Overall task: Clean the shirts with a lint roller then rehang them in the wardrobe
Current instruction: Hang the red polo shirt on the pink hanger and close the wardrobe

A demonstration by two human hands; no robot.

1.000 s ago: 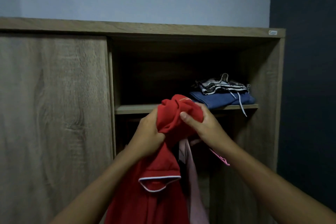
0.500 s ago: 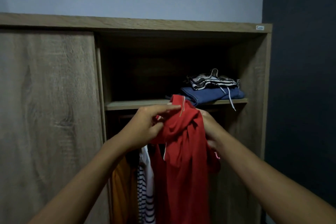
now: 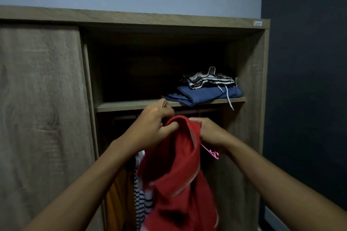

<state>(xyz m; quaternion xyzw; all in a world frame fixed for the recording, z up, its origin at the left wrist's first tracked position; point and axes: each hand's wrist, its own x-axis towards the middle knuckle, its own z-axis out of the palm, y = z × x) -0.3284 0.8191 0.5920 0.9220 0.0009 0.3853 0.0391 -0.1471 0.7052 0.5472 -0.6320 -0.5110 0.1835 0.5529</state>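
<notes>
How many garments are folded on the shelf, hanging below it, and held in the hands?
Folded: 2, blue folded garment, black-and-white patterned garment
Hanging: 2, orange garment, navy-striped white top
Held: 1, red collared shirt
Total: 5

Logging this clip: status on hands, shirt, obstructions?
Left hand, right hand both grip red shirt at top. Pink hanger end shows under right hand. Striped shirt hangs close beside.

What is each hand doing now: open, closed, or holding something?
Left hand: closed, gripping the red shirt at its top.
Right hand: closed on the same shirt; pink hanger sticks out beneath.
</notes>
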